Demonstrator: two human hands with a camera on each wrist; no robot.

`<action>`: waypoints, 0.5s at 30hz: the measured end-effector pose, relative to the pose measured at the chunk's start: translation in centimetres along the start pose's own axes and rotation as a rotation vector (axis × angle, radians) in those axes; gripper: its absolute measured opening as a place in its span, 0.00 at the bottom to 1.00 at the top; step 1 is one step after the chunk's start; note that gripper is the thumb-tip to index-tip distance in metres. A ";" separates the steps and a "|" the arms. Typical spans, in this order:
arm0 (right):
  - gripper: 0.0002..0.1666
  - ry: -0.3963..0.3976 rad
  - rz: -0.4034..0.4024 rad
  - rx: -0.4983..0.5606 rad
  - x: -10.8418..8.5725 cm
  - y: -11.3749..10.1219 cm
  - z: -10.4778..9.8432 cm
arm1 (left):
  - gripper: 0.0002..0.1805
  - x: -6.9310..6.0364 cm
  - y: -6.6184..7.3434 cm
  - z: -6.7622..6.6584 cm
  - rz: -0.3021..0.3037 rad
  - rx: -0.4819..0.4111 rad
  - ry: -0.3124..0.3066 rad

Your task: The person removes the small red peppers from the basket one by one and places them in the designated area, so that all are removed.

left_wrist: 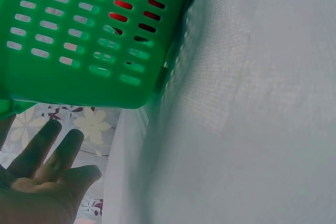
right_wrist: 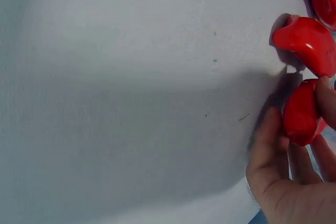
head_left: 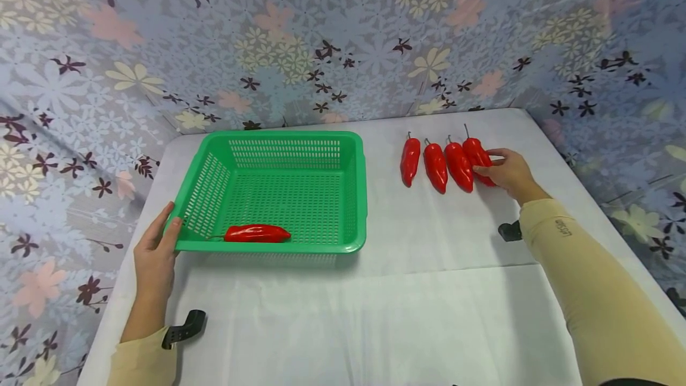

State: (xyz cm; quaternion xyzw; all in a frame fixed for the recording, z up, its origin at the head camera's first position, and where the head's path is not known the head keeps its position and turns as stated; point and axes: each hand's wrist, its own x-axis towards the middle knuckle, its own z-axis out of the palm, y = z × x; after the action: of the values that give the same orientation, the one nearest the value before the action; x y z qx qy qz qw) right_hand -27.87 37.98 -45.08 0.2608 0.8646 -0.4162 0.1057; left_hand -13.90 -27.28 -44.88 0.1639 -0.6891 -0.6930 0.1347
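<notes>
At the left rim of a green plastic basket [head_left: 356, 195], my left hand [head_left: 156, 255] holds the corner between thumb and index finger. The left wrist view shows other fingers [left_wrist: 68, 153] stretched out below the basket's slotted wall [left_wrist: 52, 72]. One red pepper [head_left: 257, 233] lies inside along the near wall. Over on the right, my right hand [head_left: 509, 174] grips the rightmost red pepper [right_wrist: 300, 114], thumb on one side and fingers on the other. Three more red peppers [head_left: 458, 165] lie beside it in a row, stems pointing away.
A white cloth [head_left: 375, 314] covers the table, with a crease running across its nearer part. Floral fabric [head_left: 321, 34] hangs behind and around the table. Dark wrist cameras [head_left: 184, 327] sit on both wrists.
</notes>
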 end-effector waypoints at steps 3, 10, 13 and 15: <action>0.60 0.014 -0.028 -0.016 -0.2 -0.4 -0.5 | 0.27 0.0 0.0 0.0 -0.004 0.001 -0.001; 0.73 0.162 -0.219 0.078 -1.2 -2.6 -3.1 | 0.27 0.0 0.0 0.1 0.004 -0.008 0.001; 0.73 0.172 -0.207 0.123 -1.5 -3.1 -3.7 | 0.27 0.0 0.0 0.1 0.004 -0.006 0.004; 0.72 0.166 -0.193 0.132 -1.7 -3.2 -3.9 | 0.27 0.0 0.0 0.1 0.007 0.001 0.002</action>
State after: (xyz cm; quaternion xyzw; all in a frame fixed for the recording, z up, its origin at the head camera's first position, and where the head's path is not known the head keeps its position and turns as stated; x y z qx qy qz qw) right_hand -28.08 38.71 -39.80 0.2163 0.8622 -0.4575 -0.0239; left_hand -13.94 -27.14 -44.83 0.1623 -0.6898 -0.6920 0.1378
